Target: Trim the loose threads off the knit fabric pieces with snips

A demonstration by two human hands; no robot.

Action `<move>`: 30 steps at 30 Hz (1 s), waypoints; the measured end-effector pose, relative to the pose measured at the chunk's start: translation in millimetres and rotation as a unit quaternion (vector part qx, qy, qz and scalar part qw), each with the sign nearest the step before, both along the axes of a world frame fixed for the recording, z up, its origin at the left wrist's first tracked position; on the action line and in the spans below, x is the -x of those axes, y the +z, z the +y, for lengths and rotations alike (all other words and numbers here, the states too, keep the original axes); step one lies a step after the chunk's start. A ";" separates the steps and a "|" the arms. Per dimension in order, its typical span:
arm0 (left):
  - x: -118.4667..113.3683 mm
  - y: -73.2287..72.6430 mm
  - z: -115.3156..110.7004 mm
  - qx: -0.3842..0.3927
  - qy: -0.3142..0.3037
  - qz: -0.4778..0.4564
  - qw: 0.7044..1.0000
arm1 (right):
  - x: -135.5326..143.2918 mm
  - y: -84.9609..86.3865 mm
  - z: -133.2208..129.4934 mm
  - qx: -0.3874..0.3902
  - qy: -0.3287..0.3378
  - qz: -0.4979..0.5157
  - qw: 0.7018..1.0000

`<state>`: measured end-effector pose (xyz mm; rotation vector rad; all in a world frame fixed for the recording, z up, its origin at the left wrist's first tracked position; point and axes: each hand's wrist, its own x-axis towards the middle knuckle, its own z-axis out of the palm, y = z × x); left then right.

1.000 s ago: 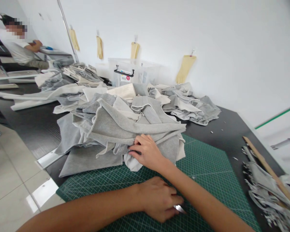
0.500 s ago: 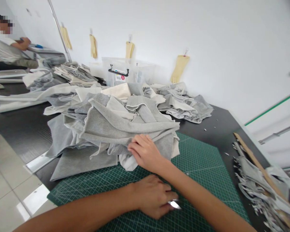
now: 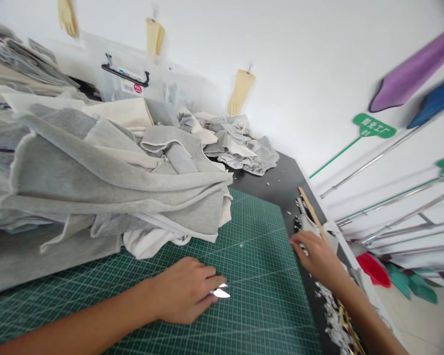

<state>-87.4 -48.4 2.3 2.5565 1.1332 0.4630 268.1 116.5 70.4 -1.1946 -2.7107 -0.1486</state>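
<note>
My left hand (image 3: 188,291) is closed around small silver snips (image 3: 220,291), with their blades poking out past the fingers over the green cutting mat (image 3: 259,315). At the mat's right edge is my right hand (image 3: 313,249), its thumb and fingertips pinched together above the strip of scraps; anything between them is too small to make out. A large heap of grey and off-white cloth (image 3: 107,167) lies across the back and left of the mat, with no hand on it.
Behind stand a clear plastic box (image 3: 129,81) and another cloth pile (image 3: 244,145). White scraps (image 3: 335,320) and a wooden strip (image 3: 313,212) line the right table edge. Yellow gloves (image 3: 240,91) hang on the wall; poles and a red dustpan (image 3: 373,269) are at right.
My right hand has left the cloth heap and moved right to the mat's edge. My left hand still holds the snips over the mat. The view has turned right, and the seated person is out of view.
</note>
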 end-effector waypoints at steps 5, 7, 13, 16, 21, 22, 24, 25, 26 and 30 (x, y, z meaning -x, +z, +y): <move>-0.5 0.4 -1.8 0.009 0.006 -0.003 1.000 | -82.2 -27.3 -21.7 0.041 -0.121 -0.076 0.989; -0.7 -1.1 -2.2 0.006 0.006 -0.004 1.000 | -98.6 -28.9 -30.8 0.046 -0.158 -0.095 0.982; -1.8 -5.3 -1.8 0.002 0.006 0.007 1.000 | -92.5 -24.2 -45.7 -0.013 -0.222 -0.112 0.968; -2.2 -5.5 -2.3 0.013 0.006 0.018 1.000 | -58.7 -24.4 -52.5 -0.027 -0.186 -0.013 0.982; -2.2 -6.9 -3.0 0.015 0.010 0.026 1.000 | 36.1 -35.0 -67.8 0.092 0.041 0.079 0.992; -2.2 -7.4 -3.1 0.013 0.011 0.025 1.000 | 56.4 -38.4 -69.0 0.117 0.080 0.070 0.988; -2.3 -7.9 -3.2 0.012 0.011 0.023 1.000 | 93.2 -45.8 -68.1 0.155 0.128 0.048 0.978; -2.3 -8.0 -3.3 0.013 0.012 0.022 1.000 | 108.6 -49.5 -66.3 0.167 0.141 0.036 0.975; -2.3 -7.8 -3.3 0.015 0.011 0.021 1.000 | 121.3 -53.0 -64.2 0.174 0.150 0.023 0.973; -2.0 -5.8 -3.3 0.022 0.005 0.020 1.000 | 140.7 -65.0 -59.2 0.166 0.150 -0.018 0.974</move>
